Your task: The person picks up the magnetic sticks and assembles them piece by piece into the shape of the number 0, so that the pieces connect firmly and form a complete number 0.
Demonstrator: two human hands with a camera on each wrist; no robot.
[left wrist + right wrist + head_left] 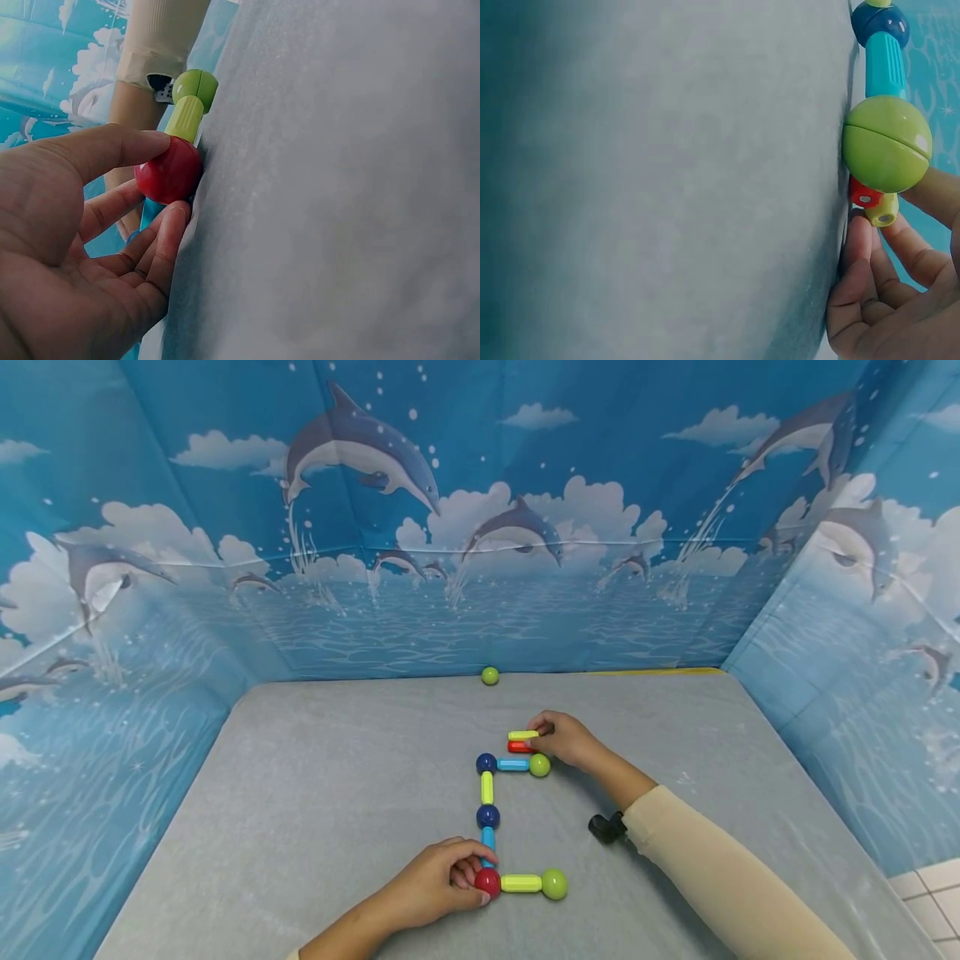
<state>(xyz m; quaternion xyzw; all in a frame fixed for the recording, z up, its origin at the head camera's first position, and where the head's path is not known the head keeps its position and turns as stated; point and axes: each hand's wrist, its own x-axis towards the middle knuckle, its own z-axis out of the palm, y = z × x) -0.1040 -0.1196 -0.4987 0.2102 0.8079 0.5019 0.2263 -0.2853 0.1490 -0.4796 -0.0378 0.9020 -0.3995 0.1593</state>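
Observation:
In the head view, toy balls and rods join in a C-shaped chain on the grey table. My left hand holds the red ball at the near corner, its thumb and fingers around it in the left wrist view. From that ball a yellow-green rod runs right to a green ball. A blue rod runs away from me to a dark blue ball. Beyond the chain's far arm, my right hand pinches a loose yellow-green rod by its right end, against a red rod.
A loose green ball lies at the table's back edge. The chain's far arm has a second dark blue ball, a blue rod and a green ball. A dolphin-printed curtain stands behind the table.

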